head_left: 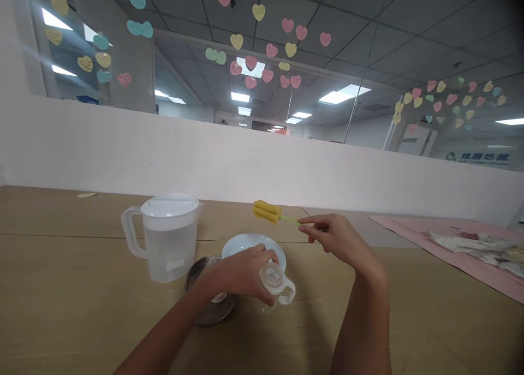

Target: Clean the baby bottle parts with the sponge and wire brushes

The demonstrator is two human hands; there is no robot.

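The left hand (241,274) is closed around a small clear glass cup with a handle (277,283), tipped on its side so its open mouth faces toward the person and slightly right, low over the wooden counter (82,287). The right hand (333,236) pinches the thin green stem of a yellow sponge brush (268,211) between its fingertips. The brush's long axis runs roughly level, sponge head pointing left, up and behind the cup. A white plate (245,245) and a round metal dish (210,304) lie beneath the left hand, and a translucent lidded plastic pitcher (167,238) stands just left.
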